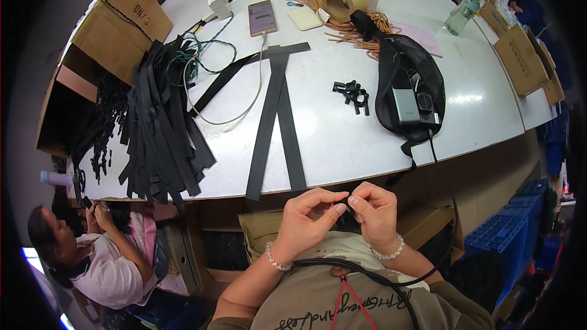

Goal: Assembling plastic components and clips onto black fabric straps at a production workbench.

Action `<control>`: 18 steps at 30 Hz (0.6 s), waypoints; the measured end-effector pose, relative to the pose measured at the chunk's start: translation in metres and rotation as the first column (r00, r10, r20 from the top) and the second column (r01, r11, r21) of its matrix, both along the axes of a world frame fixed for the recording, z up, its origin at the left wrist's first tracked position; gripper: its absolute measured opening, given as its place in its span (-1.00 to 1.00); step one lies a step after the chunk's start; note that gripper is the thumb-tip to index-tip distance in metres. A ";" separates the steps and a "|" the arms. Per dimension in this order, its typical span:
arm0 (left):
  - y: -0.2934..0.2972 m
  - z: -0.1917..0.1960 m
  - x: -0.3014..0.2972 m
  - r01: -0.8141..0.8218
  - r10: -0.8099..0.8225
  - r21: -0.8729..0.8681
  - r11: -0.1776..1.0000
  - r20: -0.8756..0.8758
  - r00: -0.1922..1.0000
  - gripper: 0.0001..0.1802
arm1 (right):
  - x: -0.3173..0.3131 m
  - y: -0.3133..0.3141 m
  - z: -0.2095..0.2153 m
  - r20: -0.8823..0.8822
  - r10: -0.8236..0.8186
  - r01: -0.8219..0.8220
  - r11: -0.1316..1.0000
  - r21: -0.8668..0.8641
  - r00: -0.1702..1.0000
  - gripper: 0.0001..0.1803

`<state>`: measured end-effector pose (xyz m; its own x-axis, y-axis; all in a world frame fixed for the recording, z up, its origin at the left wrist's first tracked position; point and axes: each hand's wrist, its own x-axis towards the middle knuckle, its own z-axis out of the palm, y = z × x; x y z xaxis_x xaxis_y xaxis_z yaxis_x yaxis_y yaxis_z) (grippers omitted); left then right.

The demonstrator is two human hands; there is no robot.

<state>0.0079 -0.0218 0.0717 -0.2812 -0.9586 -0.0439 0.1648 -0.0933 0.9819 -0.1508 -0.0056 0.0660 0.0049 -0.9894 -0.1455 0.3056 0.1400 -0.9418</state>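
In front of my body, just off the table's near edge, both hands meet fingertip to fingertip. Between them is a small black piece (349, 203), mostly hidden by the fingers, so its kind is not clear. My left hand (309, 219) pinches it from one side, thumb against forefinger. From the other side my right hand (376, 212) grips it with bent fingers. On the table beyond lies a little pile of small black plastic parts (353, 95). Two black webbing straps (266, 128) lie crossed at their far ends, left of that pile.
A thick bundle of black straps (162, 128) hangs over the near edge at left, beside a cardboard box (122, 18). A phone (263, 17) trails a white cable. Right of centre sits a black mesh bag (391, 73) holding a power bank. A co-worker (110, 263) sits at lower left.
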 end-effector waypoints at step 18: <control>-0.005 0.002 0.001 -0.167 0.180 0.105 0.980 -0.126 0.976 -0.72 | -0.004 -0.018 0.007 -0.111 0.169 -0.181 0.978 -0.104 0.979 -0.91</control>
